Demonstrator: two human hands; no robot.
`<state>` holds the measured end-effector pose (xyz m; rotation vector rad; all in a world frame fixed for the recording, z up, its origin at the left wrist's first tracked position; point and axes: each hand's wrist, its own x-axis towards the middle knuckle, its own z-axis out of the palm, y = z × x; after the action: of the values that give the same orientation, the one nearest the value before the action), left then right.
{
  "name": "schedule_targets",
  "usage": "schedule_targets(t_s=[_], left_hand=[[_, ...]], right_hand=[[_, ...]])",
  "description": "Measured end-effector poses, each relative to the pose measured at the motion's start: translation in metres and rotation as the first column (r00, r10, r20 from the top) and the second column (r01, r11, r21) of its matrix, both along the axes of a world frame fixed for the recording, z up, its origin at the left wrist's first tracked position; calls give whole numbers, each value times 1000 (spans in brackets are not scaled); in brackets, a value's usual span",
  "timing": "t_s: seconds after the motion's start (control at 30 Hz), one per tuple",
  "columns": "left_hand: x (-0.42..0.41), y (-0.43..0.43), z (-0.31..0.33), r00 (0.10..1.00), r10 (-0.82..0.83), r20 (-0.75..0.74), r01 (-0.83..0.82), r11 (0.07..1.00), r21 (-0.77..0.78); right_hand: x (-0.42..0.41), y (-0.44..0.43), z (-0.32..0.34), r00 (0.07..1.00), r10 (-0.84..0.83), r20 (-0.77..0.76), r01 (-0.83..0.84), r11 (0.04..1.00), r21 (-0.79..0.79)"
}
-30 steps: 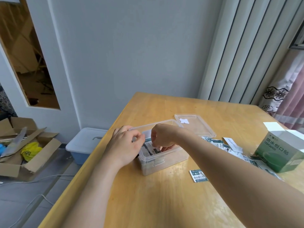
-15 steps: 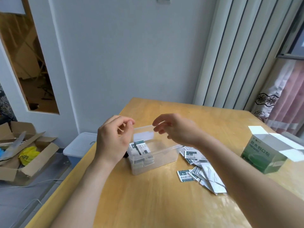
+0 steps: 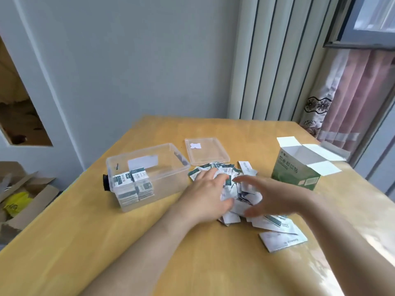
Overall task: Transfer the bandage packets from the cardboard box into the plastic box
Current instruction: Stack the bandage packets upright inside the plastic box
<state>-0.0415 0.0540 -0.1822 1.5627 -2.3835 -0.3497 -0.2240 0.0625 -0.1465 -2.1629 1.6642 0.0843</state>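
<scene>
A clear plastic box (image 3: 171,178) stands on the wooden table (image 3: 106,242), with stacked bandage packets (image 3: 132,186) in its left end. To its right a loose pile of bandage packets (image 3: 237,189) lies spread on the table. My left hand (image 3: 208,195) rests flat on the left side of that pile, fingers straight. My right hand (image 3: 271,195) hovers over the pile's right side with fingers spread and relaxed, blurred. The green cardboard box (image 3: 299,167) stands open at the right, flaps up.
The clear lid (image 3: 206,150) lies behind the pile. A folded white leaflet (image 3: 282,240) lies near the front right. A small black object (image 3: 105,182) sits against the plastic box's left end. Cardboard boxes (image 3: 23,199) are on the floor at left.
Both hands left the plastic box and moved right, down onto the loose packet pile. The view tilted so more of the table shows.
</scene>
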Motion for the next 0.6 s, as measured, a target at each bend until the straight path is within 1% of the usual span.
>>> schedule_targets(t_s=[0.07,0.1,0.17,0.2,0.27,0.37,0.4,0.47,0.53,0.6], left_hand=[[-11,-6,-11,995,78,61,-78,997,9],[-18,-10,-17,990,110,94,-112,993,22],[-19,-9,-21,987,129,100,-134,990,46],[-19,-8,-22,990,119,78,-122,992,33],[-17,-6,-23,995,84,49,-82,996,-37],[-8,2,-13,996,88,9,-83,971,-224],[-6,5,-8,994,105,18,-98,966,-239],[-5,9,-4,988,125,87,-107,977,-185],[-7,10,-6,985,101,139,-89,992,-90],[-9,9,-10,993,78,88,-77,997,-18]], right_hand=[[-6,-3,-14,1000,-4,-11,4,1000,-27],[-10,-6,-22,1000,-7,13,8,999,-48],[-8,-6,-27,999,11,48,-5,992,-124],[-8,-7,-27,998,47,41,-39,981,-191],[-9,-7,-27,995,95,20,-86,959,-270],[-11,-1,-27,997,59,51,-42,961,-272],[-8,2,-25,997,69,37,-57,962,-266],[-4,7,-26,996,87,10,-81,965,-250],[0,7,-28,994,110,26,-99,957,-274],[2,6,-31,991,118,63,-95,952,-290]])
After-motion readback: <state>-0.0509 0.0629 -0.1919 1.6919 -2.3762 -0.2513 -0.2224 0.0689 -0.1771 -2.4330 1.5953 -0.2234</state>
